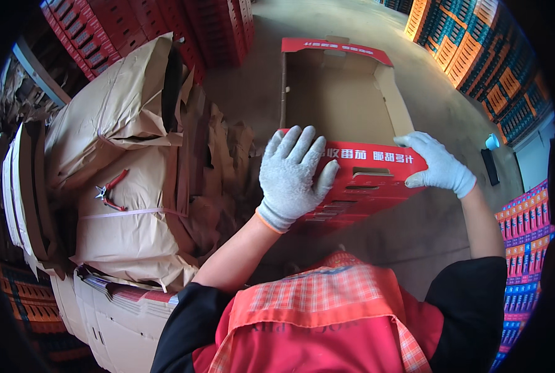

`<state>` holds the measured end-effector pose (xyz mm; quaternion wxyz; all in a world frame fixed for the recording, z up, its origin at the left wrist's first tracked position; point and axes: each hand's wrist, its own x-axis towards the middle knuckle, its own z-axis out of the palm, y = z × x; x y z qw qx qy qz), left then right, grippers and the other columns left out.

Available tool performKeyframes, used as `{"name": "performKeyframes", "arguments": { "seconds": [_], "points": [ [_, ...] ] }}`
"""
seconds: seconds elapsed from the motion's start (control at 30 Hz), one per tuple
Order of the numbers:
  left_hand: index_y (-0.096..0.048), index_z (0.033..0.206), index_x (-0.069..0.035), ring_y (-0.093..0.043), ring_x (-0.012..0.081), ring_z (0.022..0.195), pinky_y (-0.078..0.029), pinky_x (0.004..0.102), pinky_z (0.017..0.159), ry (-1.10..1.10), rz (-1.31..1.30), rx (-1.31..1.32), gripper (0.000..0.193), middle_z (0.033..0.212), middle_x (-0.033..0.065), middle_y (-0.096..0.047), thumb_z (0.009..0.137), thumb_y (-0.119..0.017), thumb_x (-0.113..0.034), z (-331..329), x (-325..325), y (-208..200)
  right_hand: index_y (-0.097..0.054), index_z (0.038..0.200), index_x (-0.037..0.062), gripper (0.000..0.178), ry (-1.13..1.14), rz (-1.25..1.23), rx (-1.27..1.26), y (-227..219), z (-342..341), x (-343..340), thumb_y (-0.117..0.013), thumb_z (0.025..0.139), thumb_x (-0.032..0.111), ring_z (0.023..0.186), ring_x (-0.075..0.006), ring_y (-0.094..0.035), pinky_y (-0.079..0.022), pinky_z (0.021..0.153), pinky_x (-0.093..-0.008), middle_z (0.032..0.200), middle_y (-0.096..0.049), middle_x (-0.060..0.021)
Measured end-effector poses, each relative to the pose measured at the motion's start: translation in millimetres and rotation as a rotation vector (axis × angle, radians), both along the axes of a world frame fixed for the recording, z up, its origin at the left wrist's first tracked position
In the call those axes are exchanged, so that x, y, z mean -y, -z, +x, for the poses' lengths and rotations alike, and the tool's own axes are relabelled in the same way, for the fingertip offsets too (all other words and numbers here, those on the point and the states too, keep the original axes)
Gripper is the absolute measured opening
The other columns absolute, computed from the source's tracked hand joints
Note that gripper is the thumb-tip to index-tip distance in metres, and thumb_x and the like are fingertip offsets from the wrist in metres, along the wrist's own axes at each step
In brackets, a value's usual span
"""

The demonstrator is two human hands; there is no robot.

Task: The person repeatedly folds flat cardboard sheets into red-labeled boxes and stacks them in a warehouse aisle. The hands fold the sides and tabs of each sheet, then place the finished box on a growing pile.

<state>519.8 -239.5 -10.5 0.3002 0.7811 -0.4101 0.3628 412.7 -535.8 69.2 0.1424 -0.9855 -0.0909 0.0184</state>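
Note:
An open-topped red cardboard box point(367, 165) with a plain brown inside stands in front of me. Tiers of handle slots show below its near wall, as on a stack of such boxes. My left hand point(293, 174), in a whitish knit glove, lies against the near left corner with its fingers stretched out. At the near right corner my right hand point(436, 165), gloved alike, is closed over the box's edge, thumb on the near face and fingers at the rim. Nothing is visible inside the box.
Left of me, brown paper-wrapped bundles point(134, 239) are piled, with red-handled cutters point(111, 191) lying on one. Red boxes point(122, 31) are stacked at the far left. Orange and green crates point(470, 56) rise at the far right, colourful boxes point(526, 248) at the near right.

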Motion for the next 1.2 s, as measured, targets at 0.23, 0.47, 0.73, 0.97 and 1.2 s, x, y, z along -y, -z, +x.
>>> {"name": "performKeyframes", "arguments": {
  "seconds": [0.23,0.47,0.73,0.97,1.2],
  "points": [
    [-0.067,0.112,-0.002,-0.060,0.0386,0.108,-0.045,0.0482,0.097,0.016,0.020,0.028,0.039,0.114,0.0180,-0.066,0.083,-0.065,-0.028,38,-9,1,-0.060,0.123,0.0033,0.076,0.104,0.135,0.192,36,-2,-13,-0.080,0.070,0.055,0.111,-0.0332,-0.056,-0.044,0.099,-0.0419,0.114,-0.061,-0.0141],
    [-0.045,0.144,-0.011,-0.036,0.0421,0.139,-0.024,0.0566,0.115,-0.525,0.277,-0.090,0.056,0.152,0.0192,-0.039,0.095,-0.054,-0.038,179,-44,-9,-0.049,0.138,0.0067,0.079,0.033,0.108,0.485,57,68,-108,-0.074,0.080,0.053,0.123,-0.0387,-0.053,-0.045,0.103,-0.0447,0.140,-0.049,-0.0209],
    [-0.045,0.132,-0.008,-0.064,0.0251,0.100,-0.056,0.0399,0.081,0.209,-0.645,-1.204,0.048,0.120,0.0134,-0.061,0.090,-0.065,-0.022,241,-12,-12,-0.045,0.144,0.0113,0.079,-0.143,0.200,0.407,54,205,-143,-0.072,0.082,0.054,0.133,-0.0439,-0.045,-0.041,0.107,-0.0488,0.150,-0.037,-0.0276],
    [-0.046,0.135,-0.007,-0.063,0.0112,0.087,-0.054,0.0281,0.077,0.189,-0.831,-1.320,0.039,0.103,0.0037,-0.062,0.097,-0.057,-0.010,208,-19,-4,-0.059,0.130,0.0011,0.039,0.093,0.734,0.706,66,201,44,-0.062,0.091,0.003,0.121,-0.0190,-0.056,-0.048,0.098,-0.0313,0.136,-0.058,-0.0104],
    [-0.049,0.132,-0.008,-0.063,0.0140,0.099,-0.053,0.0315,0.087,0.036,-1.055,-1.588,0.042,0.108,0.0041,-0.063,0.096,-0.064,-0.024,159,-30,-7,-0.050,0.141,0.0039,0.046,0.840,1.777,0.159,237,236,192,-0.041,0.106,0.033,0.127,-0.0190,-0.051,-0.041,0.108,-0.0368,0.137,-0.056,-0.0067]
  ]
}}
